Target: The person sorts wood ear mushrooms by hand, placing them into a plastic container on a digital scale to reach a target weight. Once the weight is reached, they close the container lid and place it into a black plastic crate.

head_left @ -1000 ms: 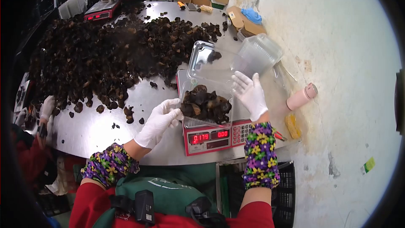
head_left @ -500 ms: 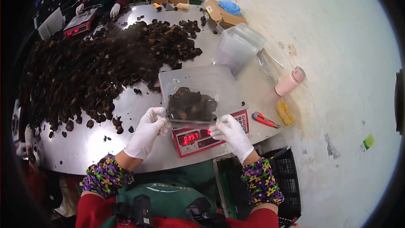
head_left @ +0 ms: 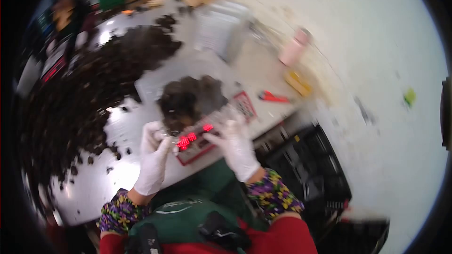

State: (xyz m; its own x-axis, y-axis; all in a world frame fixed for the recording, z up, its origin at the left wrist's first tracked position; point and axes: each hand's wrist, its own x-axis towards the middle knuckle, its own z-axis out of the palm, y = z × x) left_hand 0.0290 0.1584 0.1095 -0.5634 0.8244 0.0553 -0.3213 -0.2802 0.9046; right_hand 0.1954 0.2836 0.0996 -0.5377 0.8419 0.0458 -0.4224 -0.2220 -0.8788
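Left hand (head_left: 154, 157), white-gloved: thumb and fingers pinched on the near left corner of a clear box (head_left: 217, 114). Right hand (head_left: 235, 146), gloved alike, at the near right edge, thumb spread from the fingers; motion blur here, cannot tell whether it grips. Box lies just beyond both hands, between them, over the scale (head_left: 245, 107), dark pieces (head_left: 190, 99) heaped inside. Red digits (head_left: 186, 141) lit between the hands, smeared. Broad heap of like pieces (head_left: 70, 108) on the metal table (head_left: 123, 171), beyond and left of the left hand. Past the box, stacked clear containers (head_left: 219, 26). Rightward: red cutter (head_left: 275, 97), yellow brush (head_left: 298, 83), pink bottle (head_left: 294, 48)
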